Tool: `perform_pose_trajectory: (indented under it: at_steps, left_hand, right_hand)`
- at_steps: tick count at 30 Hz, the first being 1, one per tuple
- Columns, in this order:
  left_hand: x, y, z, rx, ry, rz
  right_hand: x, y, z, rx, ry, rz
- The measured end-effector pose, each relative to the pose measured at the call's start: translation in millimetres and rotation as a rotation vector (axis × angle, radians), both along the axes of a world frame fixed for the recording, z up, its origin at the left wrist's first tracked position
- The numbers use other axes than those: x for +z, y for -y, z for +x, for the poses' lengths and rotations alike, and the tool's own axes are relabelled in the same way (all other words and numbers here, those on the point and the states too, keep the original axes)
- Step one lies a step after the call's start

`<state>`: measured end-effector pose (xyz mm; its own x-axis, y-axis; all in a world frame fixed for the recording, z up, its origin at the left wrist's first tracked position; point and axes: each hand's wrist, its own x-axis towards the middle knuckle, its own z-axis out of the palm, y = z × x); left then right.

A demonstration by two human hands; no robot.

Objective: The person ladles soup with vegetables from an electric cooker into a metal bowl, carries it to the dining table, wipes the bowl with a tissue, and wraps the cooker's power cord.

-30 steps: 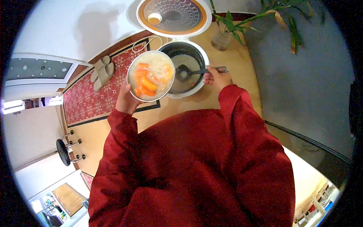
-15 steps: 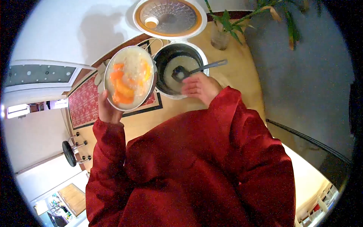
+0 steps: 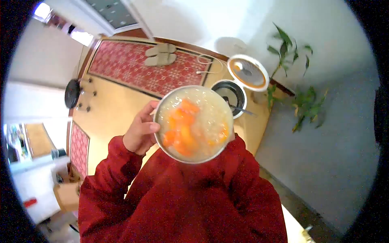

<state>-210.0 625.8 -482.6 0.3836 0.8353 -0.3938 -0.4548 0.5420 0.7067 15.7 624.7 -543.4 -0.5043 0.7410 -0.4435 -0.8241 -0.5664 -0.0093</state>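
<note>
My left hand (image 3: pixel 142 128) grips a round bowl (image 3: pixel 161 142) at its left side, thumb at the rim and fingers around the outside. The bowl holds pale rice porridge (image 3: pixel 210 111) with orange chunks (image 3: pixel 184 131), somewhat blurred, gathered on its left half. A sliver of my right hand (image 3: pixel 232 137) shows at the bowl's lower right edge; its fingers are hidden behind the bowl. Beyond the bowl, a rice cooker (image 3: pixel 243 97) stands on the floor with its lid (image 3: pixel 249 73) raised. A dark ladle (image 3: pixel 243 110) rests in the cooker, its handle over the rim.
A red patterned rug (image 3: pixel 121 67) lies ahead, with beige slippers (image 3: pixel 161 54) on it and a white cord (image 3: pixel 208 72) near its right end. Green plants (image 3: pixel 306 107) stand by the wall at right. A stool with a black seat (image 3: pixel 73 94) is at left.
The bowl has moved right and in front of my body. My right hand has left the ladle's area and gone behind the bowl. My view has turned, so the cooker appears farther right.
</note>
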Motion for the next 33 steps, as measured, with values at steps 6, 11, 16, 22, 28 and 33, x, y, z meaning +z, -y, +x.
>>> perform_pose_trajectory:
  at_steps: [6,11,16,22,28,33]
  left_hand:
    - [178,66,-73,0.202,0.118,-0.019]
    - [307,116,-168,0.436,0.093,0.074]
    - [394,176,-301,0.635,-0.005,0.145]
    - [457,250,-467,0.829,-0.157,0.251]
    - [462,322,-625,1.06,-0.301,0.208]
    - [448,359,-764,1.216,-0.271,0.199]
  right_hand:
    - [184,21,-62,0.263,0.055,-0.085]
    - [320,39,-168,0.271,-0.217,0.102]
    - [391,52,-327,0.444,-0.332,0.238]
    - [427,88,-550,0.634,-0.793,0.274]
    - [417,129,-766,0.889,-0.642,0.251]
    - [421,150,-940,1.02,-0.423,0.277]
